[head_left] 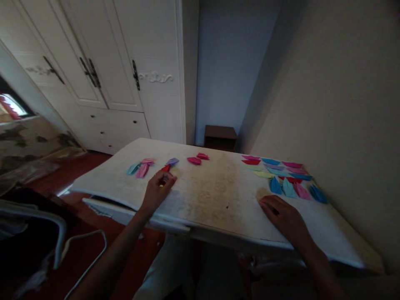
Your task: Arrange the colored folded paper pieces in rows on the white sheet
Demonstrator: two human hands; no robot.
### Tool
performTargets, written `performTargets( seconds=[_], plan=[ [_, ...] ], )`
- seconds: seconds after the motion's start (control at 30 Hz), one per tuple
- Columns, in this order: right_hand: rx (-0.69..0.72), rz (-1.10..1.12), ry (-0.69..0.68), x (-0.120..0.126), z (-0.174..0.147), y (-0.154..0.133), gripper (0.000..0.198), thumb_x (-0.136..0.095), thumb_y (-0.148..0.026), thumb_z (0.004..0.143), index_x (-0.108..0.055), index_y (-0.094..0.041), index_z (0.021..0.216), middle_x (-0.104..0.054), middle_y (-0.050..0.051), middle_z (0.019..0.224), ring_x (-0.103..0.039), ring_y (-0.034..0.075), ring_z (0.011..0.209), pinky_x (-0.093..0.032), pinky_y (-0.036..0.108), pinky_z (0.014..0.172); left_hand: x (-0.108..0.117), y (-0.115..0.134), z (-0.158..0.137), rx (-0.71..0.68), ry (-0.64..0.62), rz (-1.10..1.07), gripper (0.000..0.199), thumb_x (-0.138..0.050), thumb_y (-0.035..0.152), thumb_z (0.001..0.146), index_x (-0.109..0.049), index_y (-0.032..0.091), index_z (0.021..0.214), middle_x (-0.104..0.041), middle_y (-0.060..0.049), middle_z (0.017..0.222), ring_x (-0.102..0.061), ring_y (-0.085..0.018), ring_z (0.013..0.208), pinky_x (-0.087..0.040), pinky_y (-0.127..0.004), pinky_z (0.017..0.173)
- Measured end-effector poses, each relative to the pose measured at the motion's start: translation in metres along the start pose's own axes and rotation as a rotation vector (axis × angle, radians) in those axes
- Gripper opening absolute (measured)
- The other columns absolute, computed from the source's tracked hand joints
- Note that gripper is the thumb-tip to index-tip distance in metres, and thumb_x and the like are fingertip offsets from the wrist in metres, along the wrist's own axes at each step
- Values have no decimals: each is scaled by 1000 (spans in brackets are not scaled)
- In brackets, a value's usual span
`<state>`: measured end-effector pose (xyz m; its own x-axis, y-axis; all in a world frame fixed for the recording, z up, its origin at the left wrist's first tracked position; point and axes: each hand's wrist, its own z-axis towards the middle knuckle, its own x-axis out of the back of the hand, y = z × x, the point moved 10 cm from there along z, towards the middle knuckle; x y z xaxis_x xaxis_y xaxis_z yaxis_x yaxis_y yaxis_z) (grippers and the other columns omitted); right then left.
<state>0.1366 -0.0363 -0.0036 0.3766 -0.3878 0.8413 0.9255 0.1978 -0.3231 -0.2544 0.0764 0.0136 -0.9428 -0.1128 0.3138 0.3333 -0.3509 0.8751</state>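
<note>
My left hand (158, 190) lies on the white table (215, 196), its fingertips touching a small red folded paper piece (166, 168). Past it lie teal and pink folded pieces (140, 168), a purple one (172, 161) and two magenta ones (198, 158). Flat on the table nearer the front edge rests my right hand (283, 215), palm down and holding nothing. Beyond that hand, several folded paper pieces (286, 175) in red, blue, yellow, pink and purple lie in rows at the table's right end.
The table's right end meets a beige wall (337, 108). A white wardrobe (103, 71) stands behind on the left, a dark small cabinet (220, 136) in the corner. A white metal chair frame (59, 241) sits at lower left on the red floor.
</note>
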Motion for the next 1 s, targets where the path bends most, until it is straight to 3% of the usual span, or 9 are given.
performTargets(
  seconds=[0.1,0.23,0.4,0.57,0.8,1.0],
  plan=[
    [14,-3,18,1,0,2,35,-43,-47,91,-68,-24,90,-72,6,99,-69,22,91,-56,36,80,26,1,14,-122,54,447,28,-61,45,81,-63,18,89,-64,-7,97,-59,-19,79,-46,-29,69],
    [31,0,36,1,0,4,36,-43,-50,90,-68,-25,88,-73,5,97,-69,23,89,-56,36,79,42,-25,37,-1,-20,716,50,-61,51,81,-63,13,112,-66,-16,114,-64,-27,93,-48,-37,82],
    [17,26,29,-1,0,8,37,-45,-54,89,-68,-25,88,-73,5,96,-69,23,89,-56,36,79,30,-35,50,11,-151,738,44,-63,47,79,-68,14,109,-70,-15,115,-63,-30,107,-47,-37,91],
    [0,39,47,0,-1,9,39,-44,-56,88,-68,-24,87,-73,6,96,-69,23,88,-55,37,79,22,-33,49,16,-181,786,36,-61,32,77,-69,16,108,-73,-12,105,-66,-27,98,-49,-34,84],
    [5,78,43,3,1,7,38,-46,-56,88,-69,-26,87,-73,5,94,-69,23,87,-56,37,79,39,-33,33,52,-138,721,49,-67,37,70,-66,13,112,-72,-10,98,-65,-23,85,-49,-31,75],
    [24,94,24,2,0,7,38,-45,-56,89,-68,-26,88,-72,5,98,-69,25,90,-56,39,80,33,-24,14,48,-238,647,38,-63,36,70,-72,16,101,-68,-5,80,-59,-18,68,-43,-28,62]
  ],
)
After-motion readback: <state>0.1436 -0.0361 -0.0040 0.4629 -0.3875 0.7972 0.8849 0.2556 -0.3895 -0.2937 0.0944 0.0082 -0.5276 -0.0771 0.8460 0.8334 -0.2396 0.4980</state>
